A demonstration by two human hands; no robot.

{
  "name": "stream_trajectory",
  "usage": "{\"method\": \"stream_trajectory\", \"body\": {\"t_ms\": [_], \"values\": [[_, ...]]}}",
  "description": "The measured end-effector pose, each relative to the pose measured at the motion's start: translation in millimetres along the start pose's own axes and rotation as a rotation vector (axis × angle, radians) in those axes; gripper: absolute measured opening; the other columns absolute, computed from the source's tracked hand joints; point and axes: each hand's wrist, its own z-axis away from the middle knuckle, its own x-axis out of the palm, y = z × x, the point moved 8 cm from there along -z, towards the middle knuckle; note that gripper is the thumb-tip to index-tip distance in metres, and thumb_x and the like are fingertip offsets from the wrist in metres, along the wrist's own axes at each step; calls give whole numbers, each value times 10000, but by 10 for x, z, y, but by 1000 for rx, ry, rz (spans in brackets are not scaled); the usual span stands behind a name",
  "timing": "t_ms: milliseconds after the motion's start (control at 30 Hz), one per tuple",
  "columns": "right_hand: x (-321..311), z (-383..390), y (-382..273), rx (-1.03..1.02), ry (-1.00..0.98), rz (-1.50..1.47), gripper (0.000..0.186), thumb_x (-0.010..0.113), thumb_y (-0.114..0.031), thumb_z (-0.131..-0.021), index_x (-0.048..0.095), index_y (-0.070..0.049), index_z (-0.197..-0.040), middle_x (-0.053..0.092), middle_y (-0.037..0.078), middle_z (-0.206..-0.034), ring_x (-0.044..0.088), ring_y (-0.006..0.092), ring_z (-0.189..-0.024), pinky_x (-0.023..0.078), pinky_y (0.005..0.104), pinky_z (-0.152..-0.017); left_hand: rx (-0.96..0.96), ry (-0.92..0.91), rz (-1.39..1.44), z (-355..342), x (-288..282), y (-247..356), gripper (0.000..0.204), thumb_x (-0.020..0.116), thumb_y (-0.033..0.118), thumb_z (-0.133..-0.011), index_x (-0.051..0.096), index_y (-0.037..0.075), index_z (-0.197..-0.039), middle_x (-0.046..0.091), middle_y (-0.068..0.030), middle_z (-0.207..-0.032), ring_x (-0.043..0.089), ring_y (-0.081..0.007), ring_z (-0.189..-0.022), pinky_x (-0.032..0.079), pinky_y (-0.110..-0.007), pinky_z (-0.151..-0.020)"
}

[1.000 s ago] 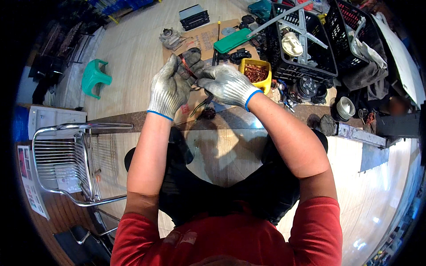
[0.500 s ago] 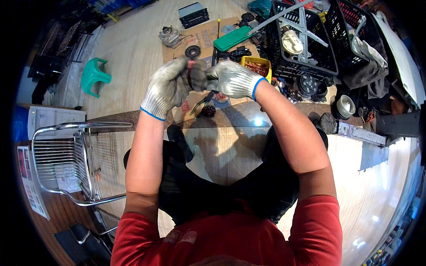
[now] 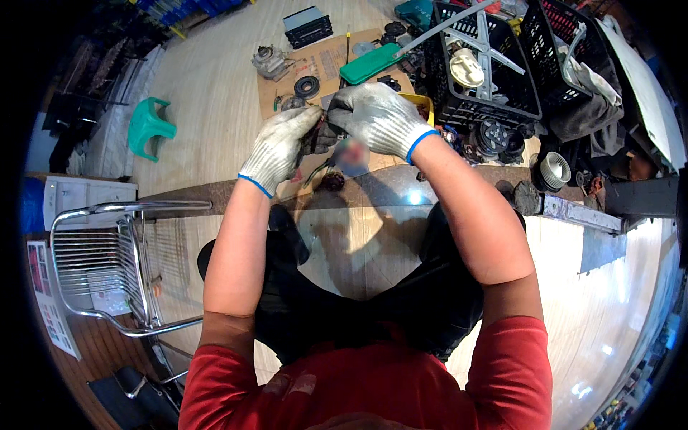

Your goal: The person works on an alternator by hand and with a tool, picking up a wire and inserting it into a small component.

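Both my hands wear white knitted gloves with blue cuffs. My left hand [image 3: 274,148] is closed around a small dark part [image 3: 317,137] whose kind I cannot make out. Just to its right, my right hand [image 3: 383,120] is bent with its fingertips pinched near the upper edge of that part; whatever lies in them is hidden. Below the hands, a round dark part [image 3: 330,181] with a reddish rim lies at the near edge of a cardboard sheet [image 3: 304,64]. Beyond my fingers, a black ring [image 3: 307,87] rests on the cardboard.
A green-ended metal bar [image 3: 369,64] leans toward black plastic crates [image 3: 494,111] at the right. The yellow tray [image 3: 428,106] sits partly behind my right hand. A green stool [image 3: 150,129] and a metal chair [image 3: 100,261] stand left. A white blower wheel [image 3: 555,170] lies right.
My right hand has risen slightly and turned knuckles-up, now covering more of the yellow tray. The left hand has shifted a little right and down, turning the dark part.
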Motion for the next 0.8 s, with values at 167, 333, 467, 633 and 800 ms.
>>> {"method": "stream_trajectory", "body": {"t_ms": [167,333,467,633,800], "values": [[-54,77,-206,37,-101,56,331,546,-337,-915,683,-42,-974,683,210,-983,651,386,-950,519,470,-842,-1,-34,330,7,-13,-6,329,536,182,-997,557,-72,-1204,673,-174,-1052,685,-268,-907,574,-394,-818],[60,57,-187,-64,53,-58,305,528,-302,-920,685,-52,-996,683,216,-978,650,395,-949,513,489,-843,77,6,456,-93,-108,-9,374,469,252,-1025,551,-62,-1212,665,-198,-1106,669,-311,-979,547,-453,-888],[308,38,-143,30,5,-163,277,556,-304,-903,696,-97,-1023,682,217,-985,646,395,-972,516,492,-859,103,10,647,-74,-100,95,432,437,322,-1033,549,-50,-1221,653,-213,-1138,650,-342,-1013,517,-484,-929],[506,-20,-139,-118,-42,-45,254,580,-249,-850,696,-76,-997,679,213,-997,646,388,-957,515,483,-839,131,-6,745,-58,-102,130,423,419,308,-1038,567,-59,-1187,667,-197,-1076,652,-339,-970,521,-463,-898],[392,6,-212,-2,-70,-174,220,608,-192,-812,702,-86,-980,683,182,-987,652,364,-928,518,465,-799,155,-148,835,-37,-205,135,395,443,310,-1030,585,-42,-1140,669,-173,-1010,652,-313,-926,528,-425,-825]]}}
